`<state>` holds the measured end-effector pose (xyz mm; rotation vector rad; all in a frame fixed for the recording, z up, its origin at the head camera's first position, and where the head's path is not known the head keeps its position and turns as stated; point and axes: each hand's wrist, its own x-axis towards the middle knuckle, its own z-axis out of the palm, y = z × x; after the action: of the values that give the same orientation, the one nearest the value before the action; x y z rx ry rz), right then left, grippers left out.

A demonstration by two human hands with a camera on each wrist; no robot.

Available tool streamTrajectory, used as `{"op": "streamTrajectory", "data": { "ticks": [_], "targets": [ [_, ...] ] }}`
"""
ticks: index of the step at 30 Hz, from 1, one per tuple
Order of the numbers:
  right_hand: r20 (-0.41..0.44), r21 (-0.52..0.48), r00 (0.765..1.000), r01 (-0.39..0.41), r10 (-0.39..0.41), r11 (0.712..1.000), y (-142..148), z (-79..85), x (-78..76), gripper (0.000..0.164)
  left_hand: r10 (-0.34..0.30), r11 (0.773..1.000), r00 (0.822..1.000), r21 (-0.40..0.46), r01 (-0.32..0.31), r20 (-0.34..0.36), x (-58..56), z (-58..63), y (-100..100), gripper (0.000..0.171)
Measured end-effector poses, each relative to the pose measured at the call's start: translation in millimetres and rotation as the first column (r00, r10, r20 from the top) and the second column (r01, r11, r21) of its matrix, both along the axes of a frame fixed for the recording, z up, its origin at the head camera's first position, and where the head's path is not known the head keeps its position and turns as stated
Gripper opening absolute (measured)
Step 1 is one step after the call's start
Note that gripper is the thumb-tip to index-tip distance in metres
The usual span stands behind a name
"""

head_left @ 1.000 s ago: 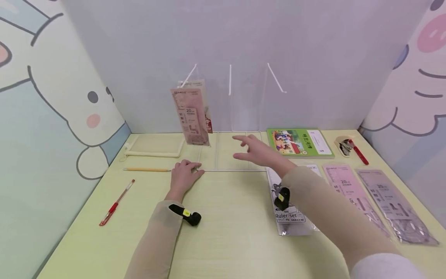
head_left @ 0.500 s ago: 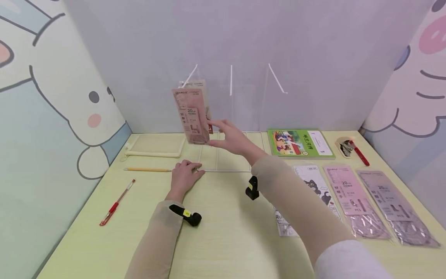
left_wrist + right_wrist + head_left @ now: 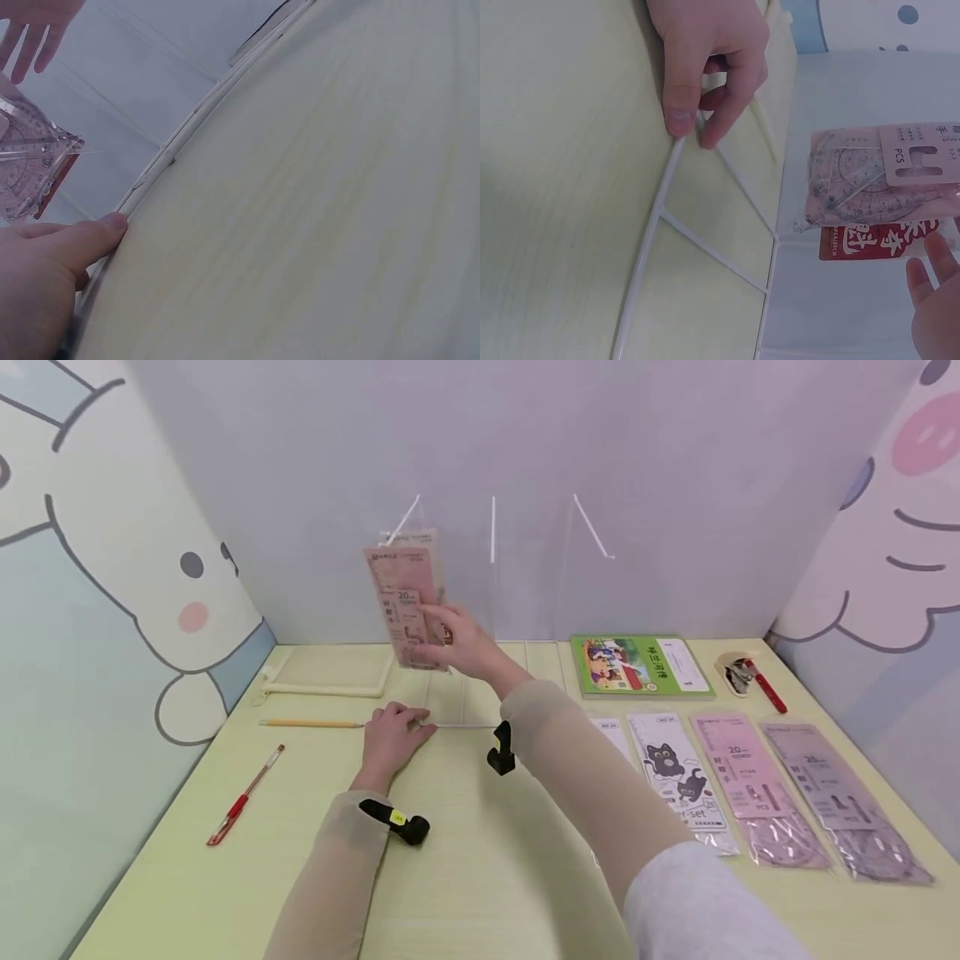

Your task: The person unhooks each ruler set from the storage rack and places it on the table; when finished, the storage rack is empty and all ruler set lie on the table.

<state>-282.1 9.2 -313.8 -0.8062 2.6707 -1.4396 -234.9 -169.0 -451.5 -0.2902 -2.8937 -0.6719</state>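
Observation:
A pink ruler-set packet (image 3: 393, 572) hangs from the left white hook (image 3: 405, 517) of a wire rack. Behind it hangs another packet with a red label (image 3: 844, 244). My right hand (image 3: 471, 647) is raised at the packets, its fingers extended and overlapping the pink one in the head view. In the right wrist view those fingers show beside the packets, not curled round them. Low on the left, my left hand (image 3: 390, 743) pinches the front bar of the white wire rack (image 3: 651, 240) between thumb and fingers at the tabletop.
Several ruler-set packets (image 3: 731, 768) lie at the right. Behind them are a green book (image 3: 637, 668) and a small red-handled item (image 3: 768, 687). At the left lie a mesh pouch (image 3: 330, 672), a pencil (image 3: 311, 722) and a red pen (image 3: 238, 806). Two more hooks (image 3: 492, 531) stick out.
My right hand has moved left from beside the rack's middle to the hanging packets. My left hand has stayed on the rack's front bar.

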Motion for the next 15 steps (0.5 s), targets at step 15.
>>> {"op": "streamTrajectory", "data": {
  "ticks": [15],
  "targets": [
    [0.034, -0.121, 0.974, 0.226, -0.224, 0.967, 22, 10.0, 0.5, 0.045, 0.018, 1.0, 1.0, 0.026, -0.018, -0.015, -1.0, -2.4, 0, 0.04]
  ]
}}
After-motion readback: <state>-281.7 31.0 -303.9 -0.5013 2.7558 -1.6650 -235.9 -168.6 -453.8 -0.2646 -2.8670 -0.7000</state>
